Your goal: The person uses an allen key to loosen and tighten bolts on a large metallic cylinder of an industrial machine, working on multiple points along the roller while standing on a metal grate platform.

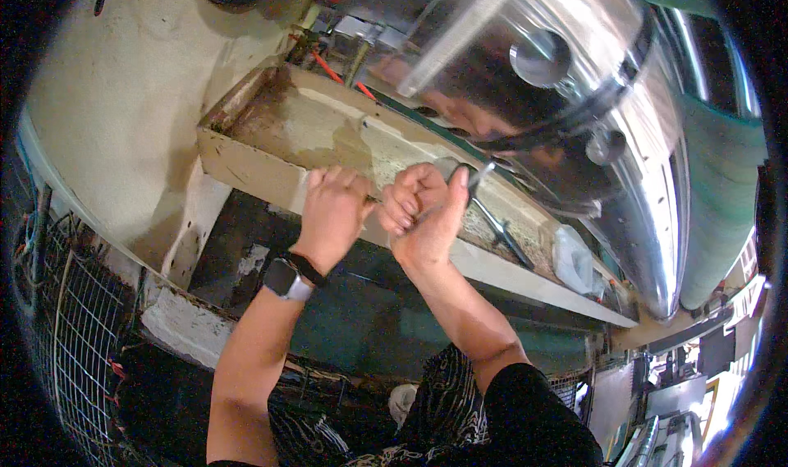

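My left hand [332,212], with a watch [281,277] on its wrist, is closed over the front edge of a long cream tray [254,167]. Its fingers curl away from view, hiding whatever they hold. Close beside it, my right hand [428,208] turns its palm side up, fingers curled in and thumb raised. Something dark with a pale, shiny tip shows just past that thumb; I cannot tell its kind or whether the hand grips it. To the right, a dark-handled tool [513,244] with a metal shaft lies in the tray.
Large shiny metal rollers [566,65] lean over the tray's far side, with green fabric [722,171] at the right. A translucent plastic container [573,259] sits in the tray's right part. A cream machine panel [107,130] and a wire grid [82,344] stand at the left.
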Available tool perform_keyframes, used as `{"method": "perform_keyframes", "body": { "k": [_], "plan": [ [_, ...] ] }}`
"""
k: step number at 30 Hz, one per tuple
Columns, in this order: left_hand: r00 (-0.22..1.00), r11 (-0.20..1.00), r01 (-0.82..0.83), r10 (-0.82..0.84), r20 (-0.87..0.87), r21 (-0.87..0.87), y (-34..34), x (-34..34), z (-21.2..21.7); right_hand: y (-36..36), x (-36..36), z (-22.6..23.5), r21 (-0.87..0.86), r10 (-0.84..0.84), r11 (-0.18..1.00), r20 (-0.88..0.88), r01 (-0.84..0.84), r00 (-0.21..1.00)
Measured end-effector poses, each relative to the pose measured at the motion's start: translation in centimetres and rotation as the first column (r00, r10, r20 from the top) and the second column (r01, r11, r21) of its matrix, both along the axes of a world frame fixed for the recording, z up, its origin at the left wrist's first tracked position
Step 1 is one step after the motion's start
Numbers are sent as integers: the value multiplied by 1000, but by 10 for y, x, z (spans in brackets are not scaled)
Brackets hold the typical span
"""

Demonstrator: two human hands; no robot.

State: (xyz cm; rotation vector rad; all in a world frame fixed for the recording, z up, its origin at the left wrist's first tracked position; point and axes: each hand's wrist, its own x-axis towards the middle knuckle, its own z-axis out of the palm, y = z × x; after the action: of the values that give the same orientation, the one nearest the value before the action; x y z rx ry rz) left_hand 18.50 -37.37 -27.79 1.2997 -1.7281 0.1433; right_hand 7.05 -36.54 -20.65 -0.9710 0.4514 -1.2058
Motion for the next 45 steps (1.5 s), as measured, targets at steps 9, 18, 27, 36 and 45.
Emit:
{"method": "perform_keyframes", "body": {
  "k": [9, 18, 27, 36, 45],
  "plan": [
    [999, 999, 37, -37, 17, -2, 3, 5, 4, 31, -19, -15, -348, -396, 870, -70, 349, 916],
    [996, 997, 66, -64, 64, -30, 4, 7, -1, 26, -65, 41, -497, -464, 861, -688, 103, 558],
    [996, 996, 76, -75, 42, -35, 5, 10, 0, 14, -63, 78, -619, -595, 784, -771, -47, 227],
    [997, 998, 60, -59, 40, -20, 4, 9, -3, 8, -62, 64, -725, -708, 686, -686, -65, 167],
    [995, 995, 96, -96, 1, 12, 5, 9, 0, 11, -30, 15, -331, -393, 911, -507, 247, 767]
  ]
}}
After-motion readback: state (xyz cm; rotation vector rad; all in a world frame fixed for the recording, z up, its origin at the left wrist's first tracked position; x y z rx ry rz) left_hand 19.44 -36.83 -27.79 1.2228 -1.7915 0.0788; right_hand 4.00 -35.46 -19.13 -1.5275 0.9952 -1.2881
